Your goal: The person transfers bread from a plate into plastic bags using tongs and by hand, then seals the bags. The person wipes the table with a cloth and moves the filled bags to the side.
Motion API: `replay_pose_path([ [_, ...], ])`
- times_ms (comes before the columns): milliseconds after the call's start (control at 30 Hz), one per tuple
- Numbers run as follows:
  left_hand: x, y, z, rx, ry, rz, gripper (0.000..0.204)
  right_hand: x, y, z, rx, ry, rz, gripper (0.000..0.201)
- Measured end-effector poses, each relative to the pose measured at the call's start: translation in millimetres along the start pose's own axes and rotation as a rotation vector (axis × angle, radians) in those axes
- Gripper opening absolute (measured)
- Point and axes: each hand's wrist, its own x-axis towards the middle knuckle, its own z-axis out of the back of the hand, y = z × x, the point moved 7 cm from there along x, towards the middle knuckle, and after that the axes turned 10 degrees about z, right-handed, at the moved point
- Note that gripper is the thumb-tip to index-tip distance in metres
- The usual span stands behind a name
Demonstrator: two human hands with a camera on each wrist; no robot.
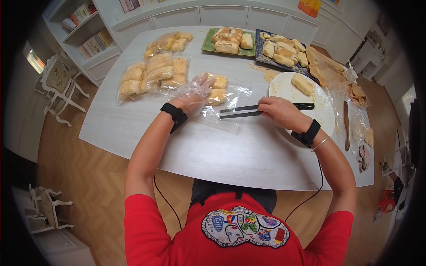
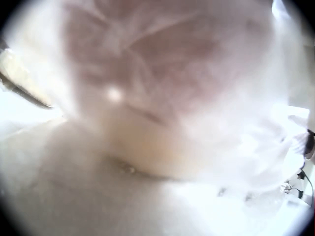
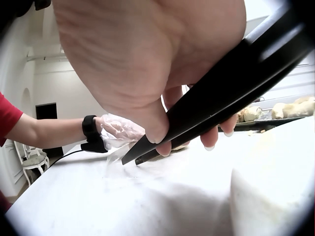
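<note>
My left hand (image 1: pixel 195 92) wears a clear plastic glove and lies against the left side of a clear plastic bag (image 1: pixel 233 122). Inside that bag sit bread rolls (image 1: pixel 217 95), close beside the gloved fingers. In the left wrist view the hand (image 2: pixel 162 64) is large and blurred, so I cannot tell how its fingers close on the bag. My bare right hand (image 1: pixel 284 113) grips black tongs (image 1: pixel 242 113) by the middle. The tong tips point left over the bag, slightly apart with nothing between them, while the handle end reaches over a white round board (image 1: pixel 326 117).
One roll (image 1: pixel 302 84) lies on the white board. Filled bags of rolls (image 1: pixel 153 73) stand at the left. Behind are a green tray (image 1: pixel 228 51) and a dark blue tray (image 1: pixel 262 56) with rolls. Brown paper (image 1: pixel 319 64) and a wooden stick (image 1: pixel 346 124) lie at the right.
</note>
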Motion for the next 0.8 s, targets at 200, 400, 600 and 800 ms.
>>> replay_pose_path([
  [200, 3.6, 2.5, -4.0, -0.156, -0.079, 0.002, 0.040, 42.4, -1.3, -25.6, -0.035, -0.071, 0.014, 0.010],
  [400, -3.6, -12.2, -7.8, -0.045, -0.102, -0.147, 0.030, 50.2, 6.0, -38.9, -0.084, -0.141, -0.089, 0.008],
  [600, -7.3, -11.2, -6.6, -0.087, -0.075, -0.062, 0.034, -4.9, 0.7, -0.3, -0.074, -0.022, -0.129, 0.011],
  [800, 0.4, -16.1, 0.2, 0.129, 0.054, 0.082, 0.053, -106.6, -29.4, 100.8, -0.366, -0.098, -0.323, 0.005],
])
